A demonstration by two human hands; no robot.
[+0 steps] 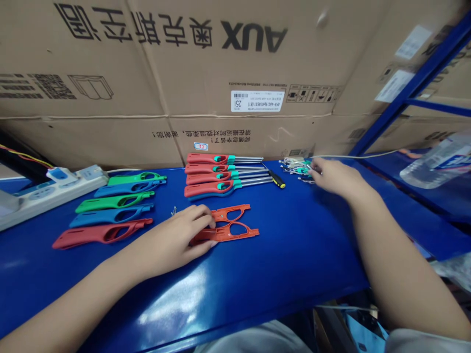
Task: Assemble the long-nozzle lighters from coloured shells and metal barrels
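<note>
There are four lighters (196, 189), five handles (86, 236) (two of them green), two orange shells (222, 235) and one screwdriver (276, 179).

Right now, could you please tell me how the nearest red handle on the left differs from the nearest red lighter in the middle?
The red handle ends in a plain red tip; the red lighter ends in a long metal tube. The lighter has a turquoise trigger, while the handle's opening is empty. Both have red bodies and lie on the blue table.
</note>
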